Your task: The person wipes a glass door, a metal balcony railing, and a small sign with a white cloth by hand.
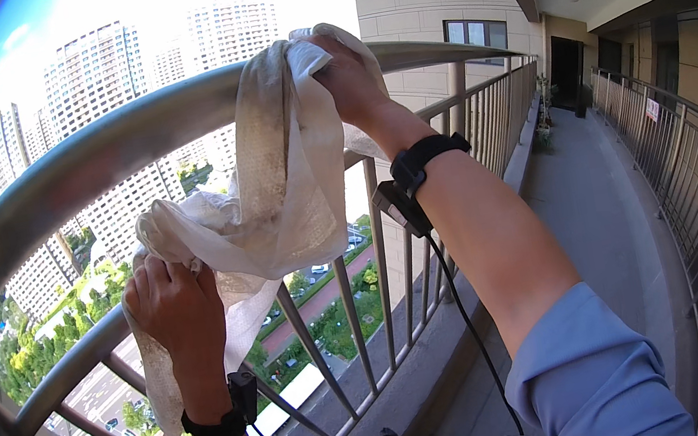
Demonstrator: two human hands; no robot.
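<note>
A thin white cloth [301,177] with grey-brown dirt stains hangs in folds between my two hands. My right hand [348,74] grips one part of it on top of the metal handrail [104,144]. Lower and to the left, my left hand [178,306] clutches another bunched part, close to the railing's lower horizontal bar [75,371]. Part of the cloth drapes down behind my left wrist. The fingertips of my right hand are hidden by the cloth and the rail. Each wrist wears a black strap with a small cabled device.
Vertical balusters [352,327] stand on a concrete ledge [374,378]. Beyond the railing is a long drop to trees, a road and tower blocks [101,79]. At right a walkway [583,181] runs past potted plants [542,119] and a second railing [683,124].
</note>
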